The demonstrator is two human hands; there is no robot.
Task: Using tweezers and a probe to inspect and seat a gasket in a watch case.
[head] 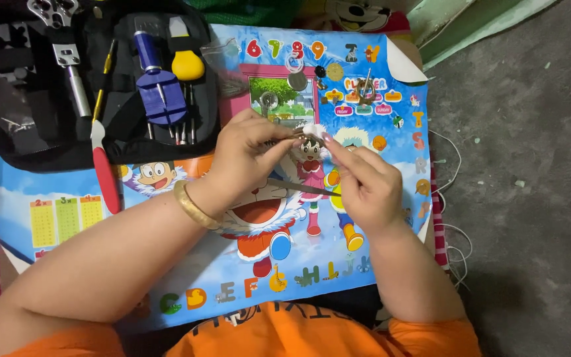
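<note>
From my remote seat I see both hands meeting just above the middle of the frame, over a colourful cartoon poster (pixel 365 264) spread as a work mat. My left hand (pixel 246 155), with a gold bangle (pixel 194 206) on its wrist, has its fingers closed around a thin pair of metal tweezers (pixel 299 187) whose shaft runs down and right below the hands. My right hand (pixel 365 182) pinches a small white piece (pixel 312 129) between thumb and forefinger, right where the two hands' fingertips touch; it is too small for me to say what it is.

In the upper left of the frame lies an open black tool case (pixel 34 142) holding a blue watch-case opener (pixel 156 92), a yellow-handled screwdriver (pixel 188 65), a metal wrench-like tool (pixel 67 53) and a red-handled pry knife (pixel 105 173) that sticks out over the poster. Near the top centre, small round watch parts (pixel 297 80) sit on the poster. Grey concrete floor (pixel 530 198) fills the right side, and an orange shirt (pixel 285 334) shows at the bottom edge.
</note>
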